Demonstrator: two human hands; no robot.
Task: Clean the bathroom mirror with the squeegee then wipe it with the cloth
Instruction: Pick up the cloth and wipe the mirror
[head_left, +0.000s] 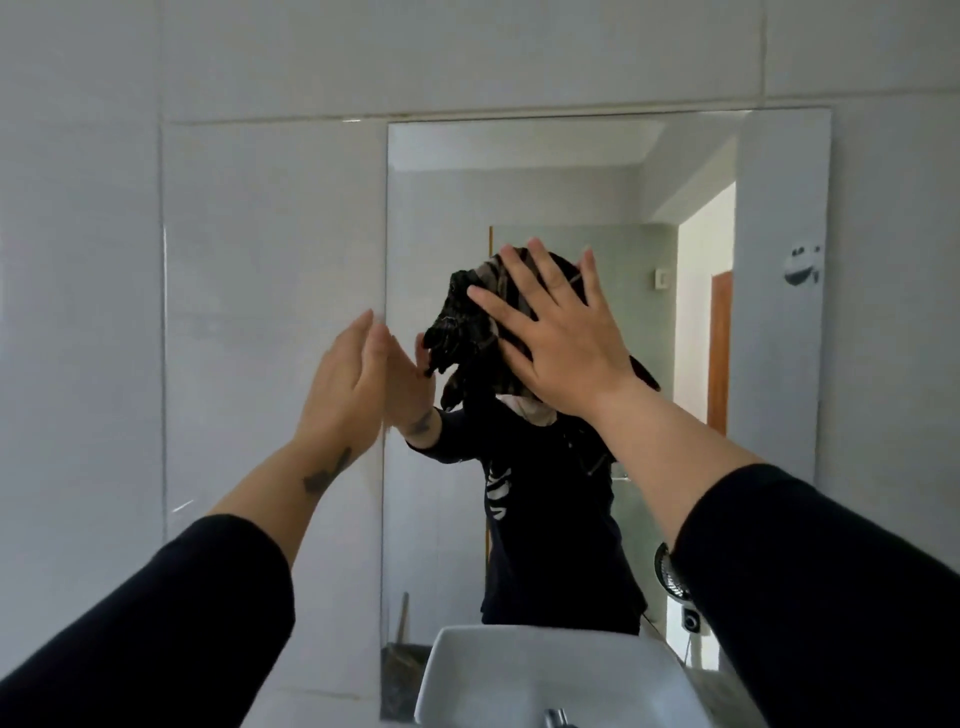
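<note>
On the tiled wall hangs the bathroom mirror, reaching down behind the white sink at the bottom edge. Near the mirror's middle, the right hand lies flat with fingers spread, pressing the dark striped cloth against the glass. The left hand is open with fingers together, its fingertips touching the mirror just beside the cloth, holding nothing.

We face a tiled wall carrying the mirror flat against it. A dark striped cloth lies against the glass. Below, a white basin juts out, with a metal tap at its front edge.
</note>
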